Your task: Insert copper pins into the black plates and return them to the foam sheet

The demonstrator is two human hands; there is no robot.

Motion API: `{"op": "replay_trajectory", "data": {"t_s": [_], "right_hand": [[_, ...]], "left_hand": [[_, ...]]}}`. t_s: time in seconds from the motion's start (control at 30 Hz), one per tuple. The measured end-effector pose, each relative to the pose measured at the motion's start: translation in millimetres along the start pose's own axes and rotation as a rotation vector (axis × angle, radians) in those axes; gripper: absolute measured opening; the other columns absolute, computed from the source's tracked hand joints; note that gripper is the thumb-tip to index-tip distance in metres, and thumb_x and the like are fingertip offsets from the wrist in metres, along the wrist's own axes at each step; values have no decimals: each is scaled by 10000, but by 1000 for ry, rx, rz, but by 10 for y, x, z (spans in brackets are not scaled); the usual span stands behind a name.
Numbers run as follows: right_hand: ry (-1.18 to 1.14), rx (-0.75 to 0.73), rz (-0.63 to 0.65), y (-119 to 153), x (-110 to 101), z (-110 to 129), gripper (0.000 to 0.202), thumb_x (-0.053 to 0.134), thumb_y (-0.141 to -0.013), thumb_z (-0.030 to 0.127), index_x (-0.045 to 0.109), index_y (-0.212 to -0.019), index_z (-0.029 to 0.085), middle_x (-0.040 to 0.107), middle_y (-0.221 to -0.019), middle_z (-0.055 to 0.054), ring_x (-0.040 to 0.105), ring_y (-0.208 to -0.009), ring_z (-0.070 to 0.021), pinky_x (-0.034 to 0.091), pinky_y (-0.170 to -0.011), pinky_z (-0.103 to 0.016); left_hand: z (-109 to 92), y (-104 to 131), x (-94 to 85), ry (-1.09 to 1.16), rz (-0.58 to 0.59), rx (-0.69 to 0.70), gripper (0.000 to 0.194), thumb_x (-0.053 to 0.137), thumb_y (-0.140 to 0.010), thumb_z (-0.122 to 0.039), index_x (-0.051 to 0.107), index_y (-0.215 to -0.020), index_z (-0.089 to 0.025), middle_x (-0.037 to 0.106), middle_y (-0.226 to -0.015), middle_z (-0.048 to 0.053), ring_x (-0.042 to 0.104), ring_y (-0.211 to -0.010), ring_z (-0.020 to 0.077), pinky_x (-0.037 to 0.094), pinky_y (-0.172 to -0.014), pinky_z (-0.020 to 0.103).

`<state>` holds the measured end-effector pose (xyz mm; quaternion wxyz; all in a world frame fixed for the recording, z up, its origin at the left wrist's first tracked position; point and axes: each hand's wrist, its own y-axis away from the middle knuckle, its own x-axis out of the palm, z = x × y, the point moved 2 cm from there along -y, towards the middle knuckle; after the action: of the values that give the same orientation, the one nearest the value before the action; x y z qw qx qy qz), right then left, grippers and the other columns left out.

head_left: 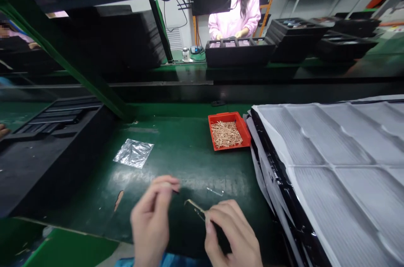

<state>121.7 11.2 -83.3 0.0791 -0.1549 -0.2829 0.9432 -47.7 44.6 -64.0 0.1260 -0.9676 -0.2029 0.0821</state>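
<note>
My right hand (235,233) pinches a thin tan strip (195,205) between thumb and forefinger. Its hooked end points up and left, and a small shiny clear sliver shows beside it. To the left, my left hand (153,214) is raised with thumb and fingertips pressed together. A tiny dark spot is at those fingertips, too blurred to name. On the green tabletop (179,162) between and beyond the hands lies a small clear piece (215,191). Farther back, a red tray (215,145) holds a heap of similar tan strips (226,133).
A flat clear plastic bag (134,153) lies at left. Black foam trays (63,145) fill the left side. On the right stands a stack of black trays under a grey sheet (341,141). Across the bench, a person in pink (235,19) works behind a black box (240,54).
</note>
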Motion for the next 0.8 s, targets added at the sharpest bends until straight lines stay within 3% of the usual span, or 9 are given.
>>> {"op": "replay_trajectory", "data": {"t_s": [0.1, 0.17, 0.2, 0.27, 0.33, 0.43, 0.53, 0.67, 0.8], "right_hand": [[148, -168, -177, -322, -116, -31, 282, 597, -865, -6, 674, -1038, 204, 726, -896, -60, 676, -828, -186, 576, -786, -359], [212, -115, -249, -551, -174, -163, 196, 668, -872, 95, 710, -1014, 222, 767, -928, -69, 713, -874, -217, 589, -829, -396], [236, 64, -248, -639, -186, -264, 121, 657, -914, 185, 729, -1002, 226, 775, -954, -87, 714, -923, -241, 588, -866, -431], [234, 246, -165, -711, -167, -393, 203, 637, -955, 308, 766, -1056, 188, 787, -1026, -152, 723, -981, -300, 596, -852, -484], [124, 358, 7, -635, -119, -412, 295, 621, -994, 416, 788, -1077, 188, 808, -991, -134, 757, -868, -256, 618, -734, -391], [-425, 660, 353, -340, -35, -287, 512, 536, -1017, 644, 796, -1048, 204, 802, -942, -94, 736, -812, -171, 579, -700, -271], [-869, 868, 525, -127, -13, -121, 591, 603, -938, 743, 775, -937, 178, 758, -837, -66, 647, -717, -111, 488, -670, -221], [-970, 883, 599, -119, -76, -38, 476, 752, -899, 631, 683, -797, 171, 693, -736, -16, 584, -646, -69, 426, -649, -203], [-846, 661, 404, -121, -356, 98, 367, 676, -988, 543, 699, -891, 190, 726, -829, -18, 660, -714, -115, 532, -709, -263]], "left_hand": [[-93, -291, -181, 176, -497, 254, 242, 699, -972, -217, 690, -731, -195, 708, -853, 15, 668, -813, 196, 541, -703, 316], [-145, -423, -210, 207, -592, 427, 217, 723, -966, -251, 721, -756, -197, 719, -821, 22, 671, -761, 211, 544, -654, 347], [-161, -465, -193, 210, -580, 490, 188, 738, -957, -278, 755, -789, -194, 734, -835, 30, 684, -760, 218, 551, -643, 354], [-180, -495, -117, 192, -506, 627, 191, 782, -919, -362, 821, -912, -175, 769, -917, 59, 722, -808, 246, 582, -647, 373], [-194, -462, -16, 107, -440, 830, 410, 774, -907, -534, 836, -1060, -158, 779, -1003, 85, 742, -855, 273, 619, -663, 397], [-206, -368, 113, -80, -365, 1075, 726, 606, -929, -770, 773, -1260, -145, 755, -1071, 117, 748, -865, 290, 659, -707, 451], [-214, -267, 155, -167, -292, 1098, 740, 560, -945, -782, 729, -1298, -154, 729, -1049, 114, 749, -848, 282, 674, -732, 459], [-251, -130, 67, -220, -100, 1120, 625, 649, -954, -682, 699, -1302, -166, 737, -1042, 94, 759, -852, 274, 684, -770, 442], [-345, -352, -47, -137, 225, 848, 511, 466, -1064, -634, 746, -1172, -220, 772, -1040, 74, 750, -937, 267, 658, -809, 384]]}}
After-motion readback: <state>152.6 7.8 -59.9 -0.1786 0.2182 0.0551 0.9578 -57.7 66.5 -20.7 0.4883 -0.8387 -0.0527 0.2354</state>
